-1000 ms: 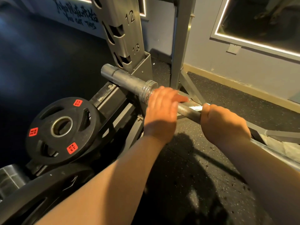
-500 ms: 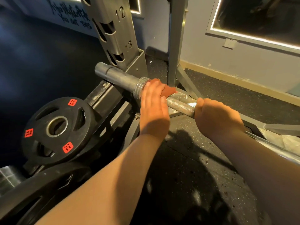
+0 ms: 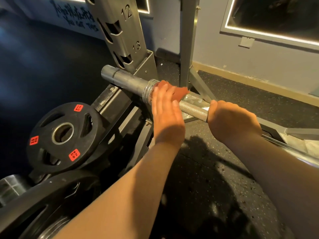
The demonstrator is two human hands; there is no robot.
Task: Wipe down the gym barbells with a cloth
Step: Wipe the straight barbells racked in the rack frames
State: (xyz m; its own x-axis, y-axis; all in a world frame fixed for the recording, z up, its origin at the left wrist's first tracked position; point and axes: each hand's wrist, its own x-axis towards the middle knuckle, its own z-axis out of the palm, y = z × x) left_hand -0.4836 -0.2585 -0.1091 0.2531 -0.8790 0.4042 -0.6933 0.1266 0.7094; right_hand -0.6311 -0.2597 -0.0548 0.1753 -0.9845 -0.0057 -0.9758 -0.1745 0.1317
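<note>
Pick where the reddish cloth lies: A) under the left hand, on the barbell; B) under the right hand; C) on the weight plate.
A: the cloth peeks out from beneath the left hand, pressed on the barbell near its collar.

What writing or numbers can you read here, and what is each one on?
"12" and "13": stamped on the grey rack upright.
"2.5 KG": on the red stickers of the black weight plate.
"YOU GOT THIS": handwritten on the wall; the line above it is too scrawled to read.
</note>
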